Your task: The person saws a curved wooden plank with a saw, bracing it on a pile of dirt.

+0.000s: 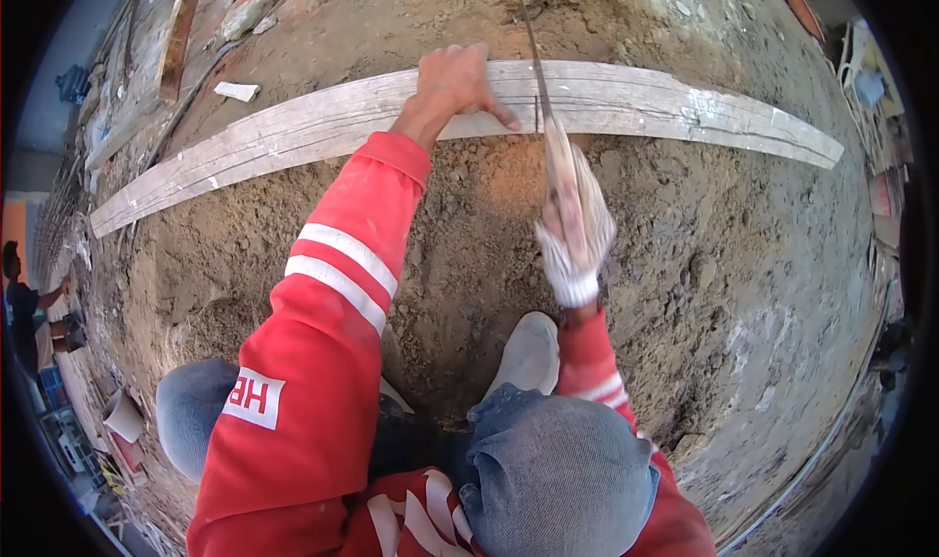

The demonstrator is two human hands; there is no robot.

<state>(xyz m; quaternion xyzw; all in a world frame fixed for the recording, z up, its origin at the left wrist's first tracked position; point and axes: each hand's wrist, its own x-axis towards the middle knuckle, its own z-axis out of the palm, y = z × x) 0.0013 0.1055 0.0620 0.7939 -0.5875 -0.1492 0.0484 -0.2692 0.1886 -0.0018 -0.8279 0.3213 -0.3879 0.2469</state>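
A long pale wooden plank (323, 117) lies across the dirt in front of me. My bare left hand (456, 83) presses on it left of a dark line across the wood, fingers over the far edge and thumb spread on the near side. In a white glove, my right hand (575, 226) is wrapped round the handle of a handsaw (541, 78). The narrow blade crosses the plank beside that dark line and points away from me. Motion slightly blurs the glove and handle.
Bare dirt (646, 264) surrounds my shoe (528, 354) and bent knees. A narrow board (182, 34) and a white scrap (237, 91) lie at the upper left. Another person (27, 308) is at the far left, near a whitish bucket (123, 416).
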